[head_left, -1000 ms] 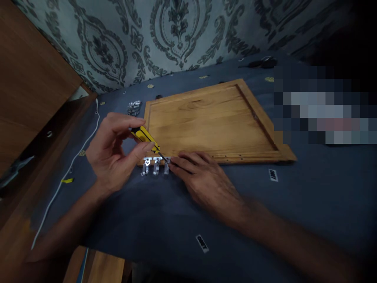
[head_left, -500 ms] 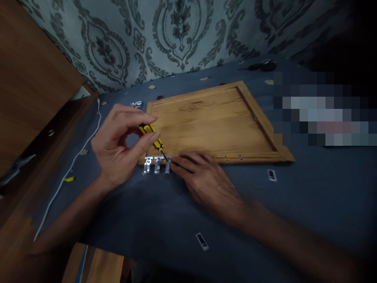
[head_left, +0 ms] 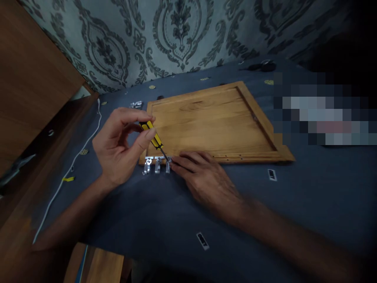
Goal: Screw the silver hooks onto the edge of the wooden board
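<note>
My left hand (head_left: pixel 116 147) pinches a small yellow-and-black screwdriver (head_left: pixel 153 135) between thumb and fingertips. The shaft slants down to the right, its tip at a silver metal hinge (head_left: pixel 167 167) on the near edge of a framed wooden panel (head_left: pixel 206 122). My right hand (head_left: pixel 207 182) lies along that edge, fingers together and fingertips against the same hinge, partly covering it. To its left, two similar hinges (head_left: pixel 148 164) sit in a row on the edge. Small dark holes (head_left: pixel 227 158) show in the edge right of my right hand.
Loose silver hardware (head_left: pixel 136 104) lies beyond the panel's left corner. A white cable (head_left: pixel 55 196) runs down the left side of the dark blue patterned cloth (head_left: pixel 165 220). A black object (head_left: pixel 262 66) lies at the back right. Wooden furniture (head_left: pixel 38 74) stands at left.
The screwdriver handle has turned a little in my left fingers, and the thumb and fingertips have shifted slightly left. My right hand stays in place.
</note>
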Demonstrator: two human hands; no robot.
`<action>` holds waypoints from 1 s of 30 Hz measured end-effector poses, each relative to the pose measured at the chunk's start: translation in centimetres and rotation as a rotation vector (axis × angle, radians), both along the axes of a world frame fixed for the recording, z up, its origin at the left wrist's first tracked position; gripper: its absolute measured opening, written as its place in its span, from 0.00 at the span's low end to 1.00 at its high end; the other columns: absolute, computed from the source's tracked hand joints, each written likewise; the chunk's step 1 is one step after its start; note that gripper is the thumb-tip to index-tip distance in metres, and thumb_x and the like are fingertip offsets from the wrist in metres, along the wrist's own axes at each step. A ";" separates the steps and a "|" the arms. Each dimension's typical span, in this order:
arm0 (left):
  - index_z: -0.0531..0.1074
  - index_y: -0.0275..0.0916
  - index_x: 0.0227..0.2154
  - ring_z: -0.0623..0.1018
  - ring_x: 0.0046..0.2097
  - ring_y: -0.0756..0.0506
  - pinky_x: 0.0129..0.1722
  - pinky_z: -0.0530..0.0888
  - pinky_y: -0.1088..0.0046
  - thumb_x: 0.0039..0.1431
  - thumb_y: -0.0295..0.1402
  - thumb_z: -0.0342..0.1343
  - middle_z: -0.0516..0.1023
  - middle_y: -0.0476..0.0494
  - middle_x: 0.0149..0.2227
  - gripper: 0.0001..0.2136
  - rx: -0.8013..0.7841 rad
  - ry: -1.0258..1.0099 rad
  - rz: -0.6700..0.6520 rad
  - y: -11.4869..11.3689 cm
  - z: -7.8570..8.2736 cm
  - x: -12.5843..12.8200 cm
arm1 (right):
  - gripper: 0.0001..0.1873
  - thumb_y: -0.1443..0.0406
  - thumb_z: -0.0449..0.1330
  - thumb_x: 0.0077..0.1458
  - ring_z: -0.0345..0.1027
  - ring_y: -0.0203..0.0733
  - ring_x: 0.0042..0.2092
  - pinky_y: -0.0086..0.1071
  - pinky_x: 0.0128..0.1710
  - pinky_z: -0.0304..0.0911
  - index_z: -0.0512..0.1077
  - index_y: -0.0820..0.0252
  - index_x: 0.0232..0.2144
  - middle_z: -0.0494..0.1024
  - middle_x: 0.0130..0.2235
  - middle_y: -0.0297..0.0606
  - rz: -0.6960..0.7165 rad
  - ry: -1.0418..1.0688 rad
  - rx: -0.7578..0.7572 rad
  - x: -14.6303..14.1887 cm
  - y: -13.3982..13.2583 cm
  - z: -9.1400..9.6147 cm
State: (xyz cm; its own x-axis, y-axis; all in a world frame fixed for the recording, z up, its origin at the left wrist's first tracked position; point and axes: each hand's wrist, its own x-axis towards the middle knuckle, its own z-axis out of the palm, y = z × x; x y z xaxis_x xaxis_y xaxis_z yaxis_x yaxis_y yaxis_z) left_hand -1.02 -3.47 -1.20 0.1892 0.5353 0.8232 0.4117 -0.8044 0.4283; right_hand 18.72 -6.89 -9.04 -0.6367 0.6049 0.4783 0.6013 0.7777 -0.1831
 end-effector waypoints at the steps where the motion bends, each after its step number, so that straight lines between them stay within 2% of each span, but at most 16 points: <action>1: 0.78 0.49 0.42 0.79 0.40 0.46 0.30 0.78 0.68 0.60 0.33 0.65 0.78 0.47 0.37 0.08 0.008 -0.002 -0.002 0.0 0.0 0.0 | 0.19 0.77 0.57 0.56 0.70 0.50 0.51 0.44 0.49 0.64 0.76 0.62 0.49 0.82 0.50 0.42 -0.002 0.000 0.001 0.0 0.0 0.0; 6: 0.79 0.49 0.38 0.78 0.38 0.47 0.30 0.77 0.68 0.57 0.32 0.68 0.76 0.49 0.35 0.07 0.011 0.000 0.020 0.1 0.4 -0.1 | 0.18 0.76 0.58 0.58 0.70 0.49 0.51 0.42 0.49 0.64 0.77 0.60 0.48 0.82 0.50 0.41 -0.008 -0.011 -0.003 0.0 0.0 0.0; 12: 0.78 0.50 0.46 0.82 0.42 0.46 0.40 0.81 0.64 0.60 0.27 0.64 0.80 0.48 0.40 0.14 -0.062 0.022 -0.045 0.1 0.5 -0.6 | 0.19 0.76 0.56 0.58 0.70 0.50 0.52 0.45 0.51 0.64 0.77 0.61 0.50 0.82 0.50 0.42 -0.001 -0.012 -0.015 0.1 0.0 0.2; 15: 0.79 0.49 0.44 0.80 0.42 0.45 0.36 0.80 0.64 0.61 0.28 0.63 0.80 0.47 0.38 0.10 -0.040 0.023 -0.037 0.1 0.5 -0.5 | 0.19 0.76 0.57 0.58 0.70 0.50 0.52 0.45 0.52 0.64 0.77 0.61 0.49 0.82 0.50 0.42 -0.002 -0.018 -0.015 0.1 0.0 0.2; 19: 0.80 0.48 0.38 0.78 0.37 0.47 0.26 0.77 0.66 0.57 0.33 0.68 0.77 0.47 0.34 0.07 0.040 0.046 0.024 0.2 0.8 -0.3 | 0.18 0.76 0.58 0.57 0.70 0.51 0.52 0.45 0.51 0.64 0.77 0.63 0.48 0.82 0.50 0.43 -0.001 -0.024 -0.023 0.1 0.0 0.2; 21: 0.80 0.49 0.39 0.78 0.36 0.47 0.28 0.78 0.65 0.57 0.33 0.68 0.77 0.48 0.34 0.07 0.036 0.045 0.028 0.2 1.0 -0.5 | 0.18 0.76 0.57 0.57 0.70 0.51 0.52 0.45 0.50 0.65 0.77 0.63 0.48 0.81 0.51 0.43 0.003 -0.027 -0.025 0.1 0.0 0.2; 24: 0.78 0.50 0.45 0.81 0.41 0.46 0.38 0.82 0.61 0.58 0.31 0.67 0.80 0.50 0.39 0.13 -0.042 0.043 -0.018 0.2 1.0 -0.9 | 0.19 0.77 0.56 0.58 0.70 0.50 0.52 0.45 0.50 0.65 0.77 0.62 0.49 0.82 0.51 0.43 0.001 -0.024 -0.025 0.1 0.0 0.2; 26: 0.77 0.48 0.46 0.81 0.43 0.45 0.42 0.82 0.60 0.60 0.30 0.66 0.80 0.51 0.41 0.12 -0.087 0.056 -0.043 0.2 0.9 -1.1 | 0.19 0.76 0.57 0.58 0.70 0.50 0.52 0.44 0.51 0.64 0.77 0.61 0.49 0.82 0.50 0.42 -0.006 -0.019 -0.019 0.1 0.0 0.2; 30: 0.78 0.46 0.42 0.80 0.43 0.46 0.36 0.81 0.64 0.62 0.31 0.64 0.79 0.48 0.39 0.07 -0.079 0.076 -0.016 0.1 0.9 -0.9 | 0.19 0.76 0.58 0.58 0.70 0.50 0.52 0.43 0.51 0.64 0.76 0.60 0.50 0.82 0.50 0.41 -0.006 -0.016 -0.013 0.1 0.0 0.1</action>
State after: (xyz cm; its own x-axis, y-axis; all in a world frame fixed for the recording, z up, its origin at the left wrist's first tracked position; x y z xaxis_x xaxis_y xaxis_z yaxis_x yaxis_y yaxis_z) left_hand -1.88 -3.41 -0.35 0.2587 0.5944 0.7615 0.4324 -0.7761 0.4590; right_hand 18.79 -6.91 -8.90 -0.6407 0.6149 0.4599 0.6091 0.7717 -0.1832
